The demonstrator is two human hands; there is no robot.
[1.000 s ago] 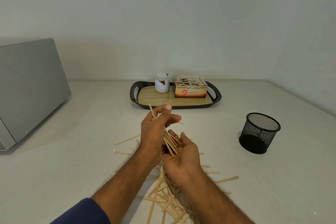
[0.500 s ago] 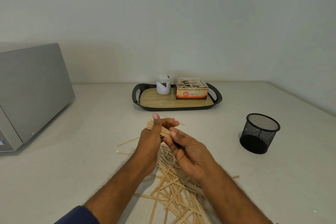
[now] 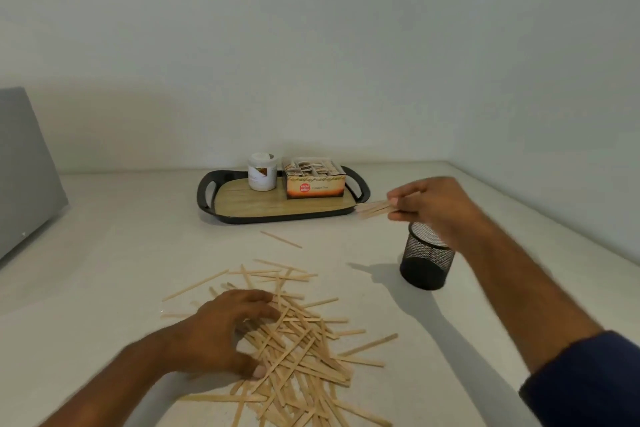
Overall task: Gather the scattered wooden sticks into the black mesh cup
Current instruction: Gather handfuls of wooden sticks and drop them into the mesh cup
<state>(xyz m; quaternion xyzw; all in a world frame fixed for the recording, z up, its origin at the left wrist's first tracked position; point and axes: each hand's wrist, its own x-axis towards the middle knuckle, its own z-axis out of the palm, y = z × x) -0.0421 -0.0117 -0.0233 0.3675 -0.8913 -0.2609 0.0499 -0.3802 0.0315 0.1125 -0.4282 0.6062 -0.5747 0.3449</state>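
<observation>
A loose heap of pale wooden sticks point(image 3: 301, 350) lies on the white counter in front of me. My left hand point(image 3: 230, 329) rests palm down on the heap's left side, fingers curled over several sticks. My right hand point(image 3: 429, 201) is raised just above and behind the black mesh cup point(image 3: 424, 263), pinching a small bundle of sticks point(image 3: 374, 209) that points left. The cup stands upright to the right of the heap, and my right wrist hides part of its rim.
A black tray with a wooden base point(image 3: 277, 208) sits at the back, carrying a white jar point(image 3: 262, 176) and an orange box of sachets point(image 3: 313, 178). A grey appliance point(image 3: 24, 163) stands at the far left. One stray stick point(image 3: 280, 239) lies between the tray and the heap.
My right hand took the bundle from in front of me and carried it right, over the cup. My left hand let go and dropped onto the heap.
</observation>
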